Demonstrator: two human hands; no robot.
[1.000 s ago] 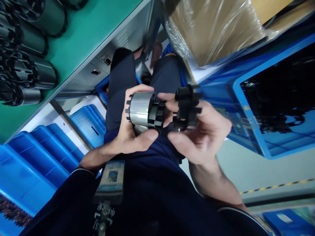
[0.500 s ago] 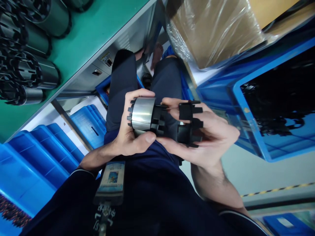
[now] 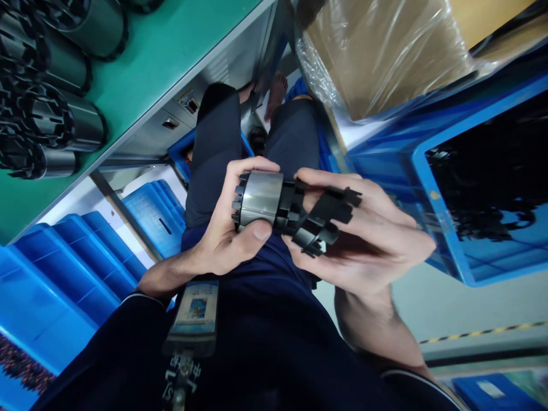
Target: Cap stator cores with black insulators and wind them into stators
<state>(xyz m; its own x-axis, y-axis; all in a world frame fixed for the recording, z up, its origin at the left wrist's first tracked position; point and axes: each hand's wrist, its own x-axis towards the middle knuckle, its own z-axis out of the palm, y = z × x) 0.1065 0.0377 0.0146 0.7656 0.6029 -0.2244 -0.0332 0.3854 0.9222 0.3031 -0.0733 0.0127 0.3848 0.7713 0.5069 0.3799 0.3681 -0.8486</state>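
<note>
Over my lap, my left hand [image 3: 226,228] is closed around a silvery motor stator core [image 3: 262,197], with its thumb across the near side. Black plastic teeth ring the core's left end. At its right end sits a toothed black plastic end piece [image 3: 291,202]; I cannot tell whether it is fully seated. The fingertips of my right hand [image 3: 368,234] close on this end piece from above and below. Another black plastic piece [image 3: 327,217], curved and toothed, lies tilted across the right fingers and partly hides them.
Several finished-looking cores [image 3: 64,117] stand and lie on the green bench [image 3: 171,40] at upper left. To the right, a blue crate [image 3: 440,228] holds many black parts. A plastic-wrapped cardboard box [image 3: 385,57] is at upper right. Blue bins [image 3: 72,257] stand at left.
Both hands and the stator core have shifted slightly right. The loose black piece across my right fingers has turned from upright to slanted and come nearer the core.
</note>
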